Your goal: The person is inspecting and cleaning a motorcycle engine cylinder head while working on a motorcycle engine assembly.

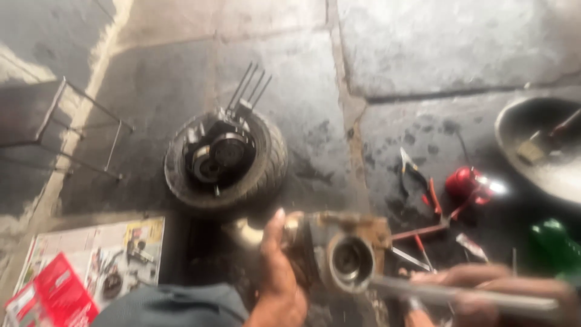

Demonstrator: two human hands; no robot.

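Observation:
My left hand [279,280] grips a greasy metal engine part [346,253] with a round open bore, held low in the middle of the view. My right hand [484,289], blurred at the lower right, holds a long metal rod-like tool [423,292] whose tip reaches the rim of the part's bore. A curved metal pipe [245,233] sticks out to the left behind my left thumb.
A small tyre [266,169] lying flat on the stone floor holds engine pieces and long bolts. Pliers [417,178], a red object [463,183], a screwdriver, a metal basin [532,154] and a green bottle [554,242] lie at the right. Newspaper and a red packet [57,290] are at lower left; a wire frame [72,130] stands far left.

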